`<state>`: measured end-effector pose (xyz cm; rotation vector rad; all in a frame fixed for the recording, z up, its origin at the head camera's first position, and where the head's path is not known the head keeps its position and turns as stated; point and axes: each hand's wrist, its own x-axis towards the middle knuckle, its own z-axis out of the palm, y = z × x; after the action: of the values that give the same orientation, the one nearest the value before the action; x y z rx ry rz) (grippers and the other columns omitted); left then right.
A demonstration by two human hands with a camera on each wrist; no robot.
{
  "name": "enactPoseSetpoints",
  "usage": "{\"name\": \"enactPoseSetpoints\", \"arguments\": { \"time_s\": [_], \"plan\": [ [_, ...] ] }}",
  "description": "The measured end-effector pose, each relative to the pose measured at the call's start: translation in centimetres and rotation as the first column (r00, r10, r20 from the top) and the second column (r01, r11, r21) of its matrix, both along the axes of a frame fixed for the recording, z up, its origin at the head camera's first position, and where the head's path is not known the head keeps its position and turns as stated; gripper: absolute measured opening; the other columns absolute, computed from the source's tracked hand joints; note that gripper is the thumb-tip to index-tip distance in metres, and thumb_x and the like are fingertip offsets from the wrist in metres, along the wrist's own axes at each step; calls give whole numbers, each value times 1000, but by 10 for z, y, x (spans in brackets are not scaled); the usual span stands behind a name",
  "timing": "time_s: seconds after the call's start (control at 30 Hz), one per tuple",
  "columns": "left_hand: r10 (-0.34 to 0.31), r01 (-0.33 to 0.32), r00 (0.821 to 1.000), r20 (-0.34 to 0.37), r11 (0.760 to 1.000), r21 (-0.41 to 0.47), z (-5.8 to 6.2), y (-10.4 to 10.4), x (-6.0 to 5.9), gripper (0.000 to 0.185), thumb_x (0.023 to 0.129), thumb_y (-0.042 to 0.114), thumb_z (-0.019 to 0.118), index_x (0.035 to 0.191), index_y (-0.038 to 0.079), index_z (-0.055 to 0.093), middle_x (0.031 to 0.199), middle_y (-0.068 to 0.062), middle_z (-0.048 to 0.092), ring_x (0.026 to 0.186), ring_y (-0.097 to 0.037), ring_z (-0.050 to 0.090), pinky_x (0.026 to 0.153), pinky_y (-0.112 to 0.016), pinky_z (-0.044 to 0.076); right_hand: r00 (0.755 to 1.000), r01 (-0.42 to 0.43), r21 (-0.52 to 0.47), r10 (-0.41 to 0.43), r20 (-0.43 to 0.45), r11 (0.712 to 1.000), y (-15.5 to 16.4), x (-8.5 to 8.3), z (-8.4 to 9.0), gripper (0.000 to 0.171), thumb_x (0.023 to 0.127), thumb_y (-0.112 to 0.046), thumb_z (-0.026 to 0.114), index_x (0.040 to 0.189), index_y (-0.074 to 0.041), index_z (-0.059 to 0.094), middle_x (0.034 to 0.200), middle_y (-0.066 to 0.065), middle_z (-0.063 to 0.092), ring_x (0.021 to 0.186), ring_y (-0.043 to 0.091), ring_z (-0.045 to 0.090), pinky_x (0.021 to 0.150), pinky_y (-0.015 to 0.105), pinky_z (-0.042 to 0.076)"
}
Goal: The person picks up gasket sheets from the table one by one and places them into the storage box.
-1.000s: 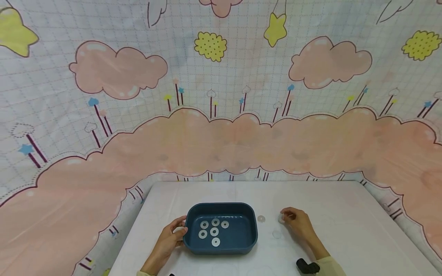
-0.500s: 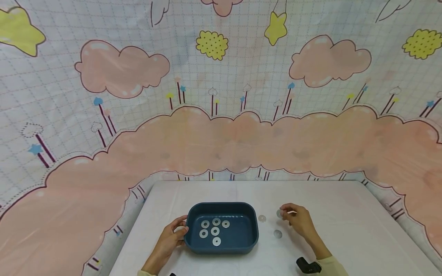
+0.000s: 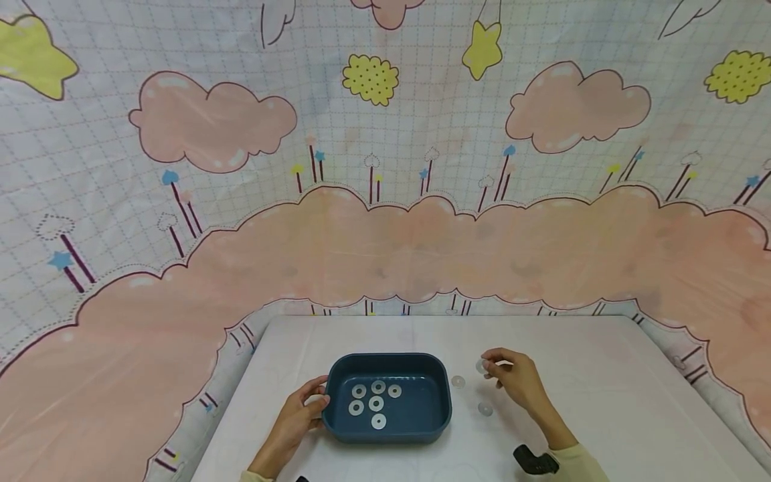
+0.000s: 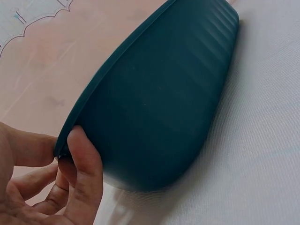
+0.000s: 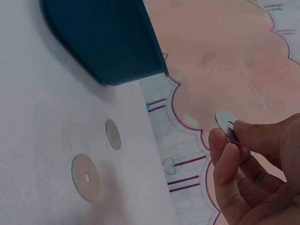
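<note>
Left hand (image 3: 296,418) grips the blue tray's (image 3: 442,395) left rim, thumb over the edge in the wrist view. 6 washers (image 3: 376,404) show inside only from above. Right hand (image 3: 517,380) pinches 1 washer (image 5: 226,124) aloft; 2 more washers (image 5: 86,177) lie on the table (image 3: 602,402).

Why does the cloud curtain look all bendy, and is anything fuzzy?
Head view: the wide lens bows the curtain. Left wrist view: the hand is close and soft beside the blue tray. Right wrist view: dim, and the washer is slightly blurred.
</note>
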<state>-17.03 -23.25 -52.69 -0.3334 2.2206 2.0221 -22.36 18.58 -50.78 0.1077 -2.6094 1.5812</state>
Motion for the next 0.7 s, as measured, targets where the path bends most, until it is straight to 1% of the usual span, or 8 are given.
{"name": "enactPoseSetpoints", "arguments": {
  "time_s": [0.07, 0.17, 0.3, 0.37, 0.5, 0.7],
  "plan": [
    [1, -1, 1000, 6, 1000, -2, -1, 0, -1, 46, 95, 4, 57, 140, 4, 50, 114, -12, 47, 77, -21, 58, 62, -32, 50, 1000, -10, -6, 10, -8, 1000, -2, 0, 2, 16, 92, -5, 65, 106, -1, 69, 99, 14, 68, 77, 28, 70, 57, 24, 52],
    [1, -1, 1000, 12, 1000, -5, -2, -1, -2, 46, 95, 4, 58, 140, 4, 50, 114, -12, 48, 78, -21, 58, 62, -32, 50, 1000, -24, -21, 24, -17, 999, -6, 0, 6, 18, 92, -7, 66, 107, 1, 69, 99, 14, 68, 75, 25, 70, 57, 23, 52],
    [-3, 3, 1000, 9, 1000, -6, -2, -1, -3, 46, 95, 4, 57, 140, 4, 50, 114, -12, 48, 78, -21, 58, 62, -32, 50, 999, -44, -42, 43, -29, 998, -12, -1, 11, 19, 92, -10, 66, 107, 1, 69, 97, 14, 68, 70, 15, 68, 58, 23, 53],
    [-6, 6, 1000, 8, 1000, -6, -2, -1, -3, 46, 95, 4, 57, 140, 4, 50, 114, -12, 48, 78, -21, 58, 62, -32, 50, 998, -55, -56, 53, -31, 997, -15, -2, 13, 19, 92, -10, 66, 107, 1, 69, 97, 15, 68, 69, 12, 67, 58, 23, 53],
    [-10, 10, 1000, 13, 1000, -6, -1, -1, -5, 46, 95, 5, 57, 140, 4, 50, 113, -11, 48, 78, -21, 58, 62, -32, 50, 997, -73, -94, 70, -33, 993, -23, -3, 19, 17, 91, -8, 67, 106, 1, 70, 96, 16, 69, 69, 13, 68, 58, 24, 53],
    [-12, 12, 1000, 14, 1000, -11, 0, -3, -8, 46, 95, 5, 57, 140, 5, 50, 112, -10, 48, 78, -21, 57, 62, -32, 50, 996, -89, -143, 85, -33, 986, -37, -5, 24, 17, 90, -10, 69, 104, -1, 70, 97, 15, 69, 71, 14, 70, 59, 24, 54]
  ]
}}
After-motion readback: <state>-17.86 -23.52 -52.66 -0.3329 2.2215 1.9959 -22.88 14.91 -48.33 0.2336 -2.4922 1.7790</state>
